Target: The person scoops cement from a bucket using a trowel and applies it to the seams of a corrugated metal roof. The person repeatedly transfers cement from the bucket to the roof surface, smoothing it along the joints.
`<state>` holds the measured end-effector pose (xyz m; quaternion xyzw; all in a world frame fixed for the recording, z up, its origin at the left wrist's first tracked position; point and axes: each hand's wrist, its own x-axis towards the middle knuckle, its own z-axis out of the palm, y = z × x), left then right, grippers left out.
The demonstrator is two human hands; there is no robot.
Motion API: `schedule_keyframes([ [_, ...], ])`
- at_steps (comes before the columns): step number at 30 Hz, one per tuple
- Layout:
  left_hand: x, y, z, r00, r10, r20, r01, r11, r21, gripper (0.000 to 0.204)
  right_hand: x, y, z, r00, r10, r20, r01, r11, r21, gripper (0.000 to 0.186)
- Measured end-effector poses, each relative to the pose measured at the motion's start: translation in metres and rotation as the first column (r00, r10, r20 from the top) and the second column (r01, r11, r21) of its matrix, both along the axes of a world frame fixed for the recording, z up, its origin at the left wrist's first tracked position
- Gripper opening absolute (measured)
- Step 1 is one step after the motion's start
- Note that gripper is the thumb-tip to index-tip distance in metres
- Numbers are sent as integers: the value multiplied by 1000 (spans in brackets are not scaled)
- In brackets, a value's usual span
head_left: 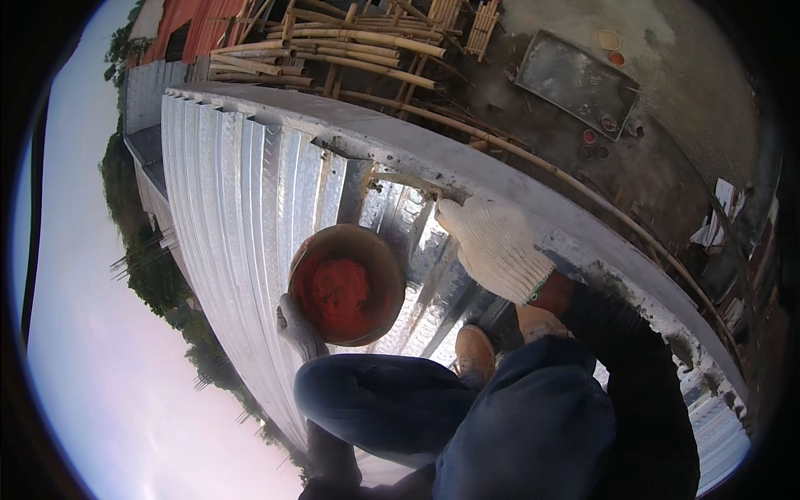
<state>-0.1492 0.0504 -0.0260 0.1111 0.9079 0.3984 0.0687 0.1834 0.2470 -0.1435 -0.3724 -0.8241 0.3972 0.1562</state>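
Note:
My left hand (300, 330), in a grey-white work glove, is closed against the lower left side of a round bucket (390, 283). Red material (337, 285) lies inside it; whether it is paint or paste I cannot tell. My right hand (496, 246), in a cream knitted glove, is curled around the end of a thin, tan, flat-looking tool (404, 179). The tool reaches left along the joint between the corrugated metal sheet (242, 183) and the concrete ledge (375, 133). The fingers hide its handle, so its exact kind is unclear.
I crouch on the metal roof, my shoe (475, 350) between its ribs. Beyond the ledge lies a drop to lower ground with stacked bamboo poles (367, 54), a grey rectangular trough (575, 79) and small pots (590, 136). Open sky and trees (150, 258) border the left.

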Motion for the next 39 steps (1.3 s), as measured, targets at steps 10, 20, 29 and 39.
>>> schedule_keyframes([
  [10, 13, 4, -6, 994, -74, -76, 88, 977, 194, 33, 35, -55, 22, 947, 211, -241, -227, 973, -44, 59],
  [20, 87, 27, 21, 920, -339, -195, 352, 935, 35, 40, -26, -40, 87, 891, 213, 402, -350, 885, 306, 62],
  [29, 98, 11, 36, 898, -348, -268, 379, 922, 74, 33, -18, -92, 78, 867, 367, 336, -442, 879, 180, 58],
  [39, 92, 9, 33, 948, -274, -160, 306, 923, 235, 35, 1, -74, 73, 868, 414, -275, -476, 851, -223, 30],
])
